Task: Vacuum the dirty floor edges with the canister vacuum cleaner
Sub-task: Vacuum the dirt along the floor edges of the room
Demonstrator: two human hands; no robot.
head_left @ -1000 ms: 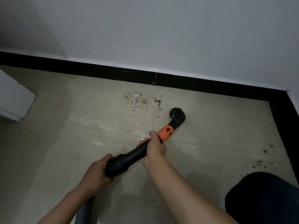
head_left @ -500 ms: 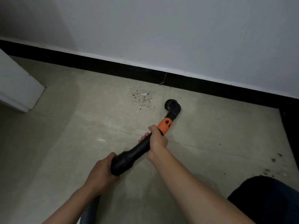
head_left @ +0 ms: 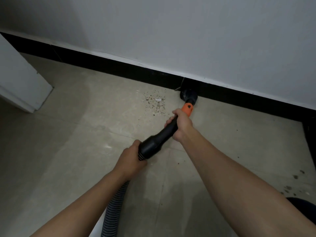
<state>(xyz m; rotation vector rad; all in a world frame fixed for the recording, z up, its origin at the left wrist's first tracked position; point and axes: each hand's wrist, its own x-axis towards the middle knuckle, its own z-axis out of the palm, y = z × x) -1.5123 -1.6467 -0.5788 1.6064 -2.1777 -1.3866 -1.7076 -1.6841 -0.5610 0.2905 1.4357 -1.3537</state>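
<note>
I hold a black vacuum wand with an orange collar. Its round black nozzle rests on the tiled floor, right against the black skirting board. My right hand grips the wand just behind the collar. My left hand grips the rear cuff where the ribbed grey hose joins. A patch of brown crumbs with a white scrap lies just left of the nozzle.
More dark debris lies on the floor at the right, near the corner. A white cabinet or door edge stands at the left. A dark rounded object sits at the bottom right. White wall rises above the skirting.
The nozzle has moved forward across the floor to the skirting board, past the right side of the crumb patch. Both arms have stretched out with it.
</note>
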